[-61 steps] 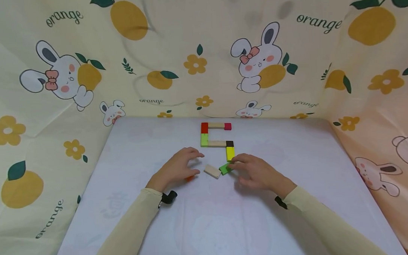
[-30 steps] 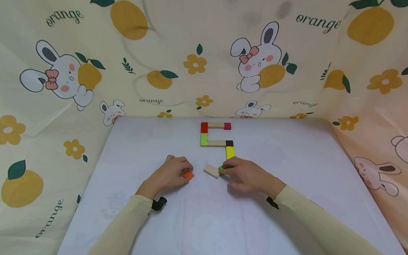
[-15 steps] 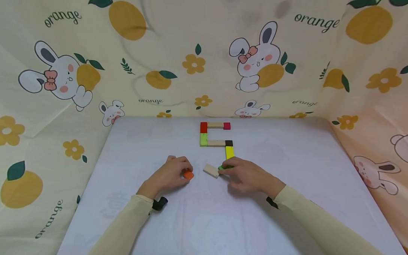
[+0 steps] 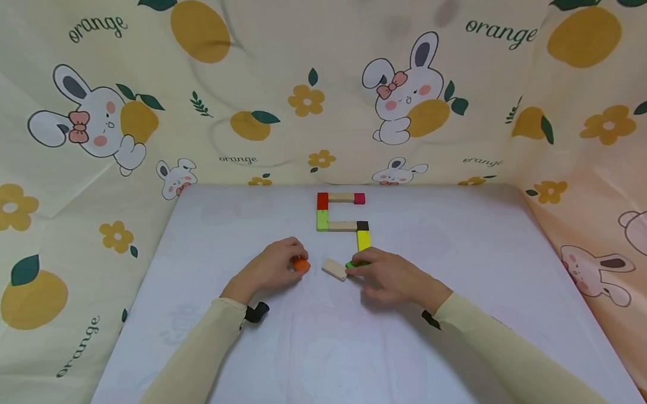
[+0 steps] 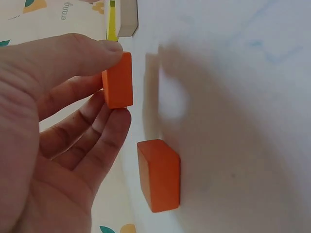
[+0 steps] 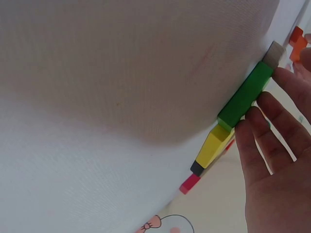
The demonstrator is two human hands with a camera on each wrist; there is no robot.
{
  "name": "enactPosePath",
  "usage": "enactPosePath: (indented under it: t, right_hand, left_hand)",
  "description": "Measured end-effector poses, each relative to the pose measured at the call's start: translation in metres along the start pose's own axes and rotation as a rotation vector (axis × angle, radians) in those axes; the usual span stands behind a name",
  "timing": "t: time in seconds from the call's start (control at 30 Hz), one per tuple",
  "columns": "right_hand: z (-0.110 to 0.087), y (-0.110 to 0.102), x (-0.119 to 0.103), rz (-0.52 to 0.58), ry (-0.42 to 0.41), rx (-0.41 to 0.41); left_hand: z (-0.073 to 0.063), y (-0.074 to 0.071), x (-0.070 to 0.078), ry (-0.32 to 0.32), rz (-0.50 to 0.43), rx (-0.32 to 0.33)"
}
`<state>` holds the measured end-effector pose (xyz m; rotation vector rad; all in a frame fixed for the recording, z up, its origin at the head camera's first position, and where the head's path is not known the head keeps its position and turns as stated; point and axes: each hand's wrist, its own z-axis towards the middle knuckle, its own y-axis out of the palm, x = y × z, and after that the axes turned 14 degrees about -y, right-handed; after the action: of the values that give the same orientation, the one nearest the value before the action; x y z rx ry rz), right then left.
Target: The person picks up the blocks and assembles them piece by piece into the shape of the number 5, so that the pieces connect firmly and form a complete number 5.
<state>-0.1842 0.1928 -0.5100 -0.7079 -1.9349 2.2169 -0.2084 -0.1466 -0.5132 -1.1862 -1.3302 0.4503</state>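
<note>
My left hand (image 4: 271,265) pinches an orange wooden block (image 5: 118,80) between thumb and fingertips. Below it, in the left wrist view, a second orange block (image 5: 160,177) lies on the table; in the head view the hand hides it. My right hand (image 4: 398,278) rests its fingertips along the side of a green block (image 6: 247,94), with the fingers fairly straight. Just left of the green block lies a plain wooden block (image 4: 334,270), set at a slant. A yellow block (image 4: 363,240) stands end to end with the green one.
Farther back, a row of blocks bends in an angular line: a black block (image 4: 362,225), a plain block (image 4: 342,226), a light green block (image 4: 322,220), a red block (image 4: 322,201), another plain block (image 4: 342,197) and a pink block (image 4: 359,198). A printed cloth (image 4: 320,95) surrounds the white table (image 4: 329,356).
My left hand has drawn back, gripped the orange block, then moved slightly forward and right with it. My right hand moved left over the green block, then stayed there.
</note>
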Motion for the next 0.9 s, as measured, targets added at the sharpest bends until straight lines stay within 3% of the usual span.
enactPosePath:
  t: [0.33, 0.9]
  right_hand:
    - [-0.001, 0.003, 0.003, 0.004, 0.007, -0.002]
    - [-0.001, 0.003, 0.001, 0.000, -0.004, 0.031]
  left_hand:
    - [0.016, -0.002, 0.006, 0.047, -0.021, 0.011]
    - [0.042, 0.003, 0.021, 0.031, -0.047, -0.047]
